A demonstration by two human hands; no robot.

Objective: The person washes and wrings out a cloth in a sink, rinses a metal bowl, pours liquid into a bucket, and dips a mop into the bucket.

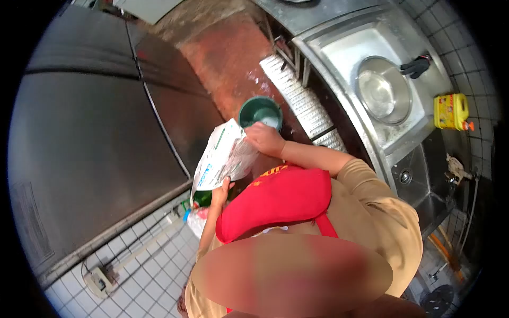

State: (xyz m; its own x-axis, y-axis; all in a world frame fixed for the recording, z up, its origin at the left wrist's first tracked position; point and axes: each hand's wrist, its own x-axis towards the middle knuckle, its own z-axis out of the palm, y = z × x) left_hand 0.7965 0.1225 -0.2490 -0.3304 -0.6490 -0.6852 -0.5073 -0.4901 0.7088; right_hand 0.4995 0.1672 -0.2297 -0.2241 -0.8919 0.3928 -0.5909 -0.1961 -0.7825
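Note:
A white plastic bag [220, 153] with printed lettering stretches between my two hands. My right hand [264, 139] is closed on the bag's upper edge, close to the rim of a green bucket [249, 108] on the floor. At the bag's lower end my left hand [221, 192] grips it, thumb and fingers against the plastic. Pale contents or liquid show inside the bucket. I cannot see what the bag contains. Just below it, beside my left hand, is a green object [203, 198], partly covered by the bag.
A large dark metal cabinet [101, 122] stands to the left. On the right runs a steel sink counter [339, 50] with a metal basin [384, 90], a black glove [416, 67] and a yellow jug [450, 111]. A perforated metal strip [297, 95] lies along the floor by the counter.

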